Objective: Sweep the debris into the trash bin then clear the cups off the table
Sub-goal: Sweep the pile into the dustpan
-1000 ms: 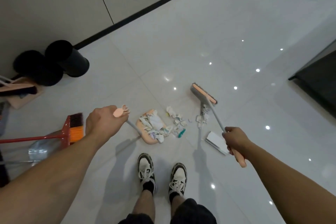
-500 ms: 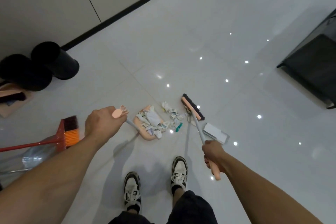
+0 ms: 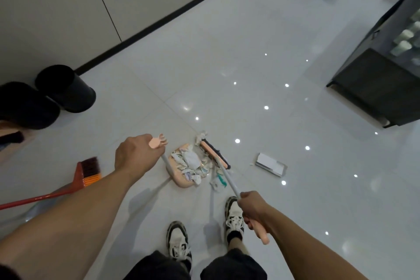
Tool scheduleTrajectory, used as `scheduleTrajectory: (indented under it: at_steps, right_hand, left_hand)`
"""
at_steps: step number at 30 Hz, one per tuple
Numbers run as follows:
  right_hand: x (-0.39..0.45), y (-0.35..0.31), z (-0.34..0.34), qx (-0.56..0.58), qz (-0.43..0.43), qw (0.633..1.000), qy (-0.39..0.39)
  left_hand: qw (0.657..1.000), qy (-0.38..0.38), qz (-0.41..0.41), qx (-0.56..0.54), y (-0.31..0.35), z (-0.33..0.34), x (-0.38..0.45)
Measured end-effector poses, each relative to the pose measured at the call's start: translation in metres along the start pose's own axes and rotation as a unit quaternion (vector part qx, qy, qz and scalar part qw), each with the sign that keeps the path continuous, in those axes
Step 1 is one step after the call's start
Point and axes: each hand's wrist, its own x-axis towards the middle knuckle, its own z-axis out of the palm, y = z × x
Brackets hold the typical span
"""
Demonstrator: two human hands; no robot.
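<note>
My left hand [image 3: 134, 154] grips the pink top of the dustpan handle. The pink dustpan [image 3: 179, 180] rests on the floor just ahead of my feet, heaped with crumpled paper debris [image 3: 191, 162]. My right hand [image 3: 254, 210] grips the pink-ended broom handle. The broom head [image 3: 213, 151] lies against the pan's right side. A few scraps and a green piece [image 3: 219, 182] lie on the tiles beside the pan. A flat white packet [image 3: 270, 163] sits further right. Two black bins [image 3: 66, 88] stand by the wall at left.
A red broom [image 3: 84, 173] lies on the floor at left. A dark table with cups [image 3: 406, 38] on it stands at right, with a dark cabinet [image 3: 375, 88] under it. My shoes [image 3: 179, 241] are just behind the dustpan. Glossy tiles stretch ahead.
The broom head has swept left, from well right of the pile up against the dustpan, pushing scraps onto it. My right hand has drawn back toward my feet. The left hand has held still.
</note>
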Motion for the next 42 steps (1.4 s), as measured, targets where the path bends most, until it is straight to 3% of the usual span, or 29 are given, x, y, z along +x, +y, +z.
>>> scheduleTrajectory:
  at_steps: [8,14,20,30,36,42]
  right_hand:
    - [-0.033,0.016,-0.006,0.064,-0.004,0.997,0.053]
    - [-0.003,0.019,-0.027,0.078,0.016,0.992,0.099]
    - [0.005,0.023,-0.014,0.158,0.063,0.984,0.055]
    - [-0.015,-0.012,-0.041,0.209,0.043,0.977,0.011]
    - [0.015,-0.057,-0.058,0.058,-0.058,0.996,0.027]
    - [0.063,-0.090,-0.066,-0.156,-0.103,0.982,0.018]
  left_hand:
    - [0.999,-0.011,0.032,0.009,-0.033,-0.015,0.005]
    - [0.998,-0.031,0.046,-0.008,-0.025,-0.010,0.001]
    - [0.999,-0.030,0.043,0.011,-0.018,0.005,0.004]
    - [0.999,-0.018,0.031,0.025,-0.012,-0.008,0.012]
    - [1.000,-0.013,-0.005,0.018,-0.012,0.002,-0.002]
    - [1.000,0.015,-0.012,0.019,-0.002,0.019,-0.009]
